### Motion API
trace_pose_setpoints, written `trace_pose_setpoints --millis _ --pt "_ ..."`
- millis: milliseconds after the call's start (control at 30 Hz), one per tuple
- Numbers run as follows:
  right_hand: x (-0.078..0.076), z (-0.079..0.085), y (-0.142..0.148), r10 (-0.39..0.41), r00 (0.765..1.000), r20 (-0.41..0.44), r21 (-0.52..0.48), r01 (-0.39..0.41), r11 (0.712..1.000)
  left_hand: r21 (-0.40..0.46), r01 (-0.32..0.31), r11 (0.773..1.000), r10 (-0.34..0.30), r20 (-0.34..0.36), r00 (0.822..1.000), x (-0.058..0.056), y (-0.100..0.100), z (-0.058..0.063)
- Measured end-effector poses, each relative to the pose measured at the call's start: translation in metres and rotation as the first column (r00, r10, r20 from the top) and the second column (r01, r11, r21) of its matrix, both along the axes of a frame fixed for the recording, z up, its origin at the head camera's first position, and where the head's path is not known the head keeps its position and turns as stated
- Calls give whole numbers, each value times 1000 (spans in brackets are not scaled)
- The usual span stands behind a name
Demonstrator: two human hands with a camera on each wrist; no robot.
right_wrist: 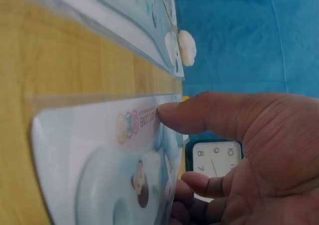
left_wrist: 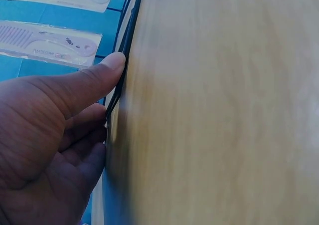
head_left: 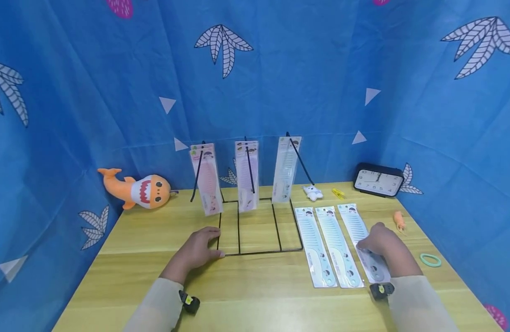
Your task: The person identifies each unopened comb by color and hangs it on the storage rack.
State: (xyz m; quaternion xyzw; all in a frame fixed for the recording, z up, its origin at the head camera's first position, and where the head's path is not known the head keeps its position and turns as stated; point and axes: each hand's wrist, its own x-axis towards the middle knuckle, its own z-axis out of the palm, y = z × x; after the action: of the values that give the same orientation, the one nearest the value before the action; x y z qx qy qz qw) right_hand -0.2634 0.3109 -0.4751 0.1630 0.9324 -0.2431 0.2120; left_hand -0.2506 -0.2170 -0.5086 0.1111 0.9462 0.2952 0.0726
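at four o'clock on the tabletop (head_left: 259, 295), right hand (head_left: 381, 242) pinches the outermost packaged comb (head_left: 355, 227) edge to edge; left hand (head_left: 198, 246) pinches wire rack (head_left: 261, 252) at seven o'clock. comb likely light, stiffish, slick-wrapped; best held mid-length.

Both hands (head_left: 195, 250) (head_left: 383, 244) low, well apart

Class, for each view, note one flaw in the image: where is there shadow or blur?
Head: soft shadow beside the left hand; left wrist: the tabletop grain looks smeared; right wrist: the left end of the upper comb packet looks blurred.
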Motion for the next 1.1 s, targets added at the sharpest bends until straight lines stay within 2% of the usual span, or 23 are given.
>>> trace_pose_setpoints --millis 333,533,700,800,967,1100 --pt "4 1 6 12 1000 -10 -20 -13 1000 -9 -7 1000 7 10 1000 -2 1 2" --pt "6 7 23 80 994 -79 -25 -83 996 -4 -15 1000 15 19 1000 -3 3 2" --pt "9 14 43 103 985 -137 -105 -118 987 2 -9 1000 9 23 1000 -1 3 2" --pt "11 22 49 94 978 -185 -211 -133 968 4 -9 1000 9 20 1000 -1 3 2" --pt "16 38 51 123 938 -323 -331 -234 914 -4 -3 1000 3 10 1000 -1 1 2" --pt "19 48 43 153 879 -452 -362 -337 869 -2 -9 1000 9 18 1000 0 0 2"
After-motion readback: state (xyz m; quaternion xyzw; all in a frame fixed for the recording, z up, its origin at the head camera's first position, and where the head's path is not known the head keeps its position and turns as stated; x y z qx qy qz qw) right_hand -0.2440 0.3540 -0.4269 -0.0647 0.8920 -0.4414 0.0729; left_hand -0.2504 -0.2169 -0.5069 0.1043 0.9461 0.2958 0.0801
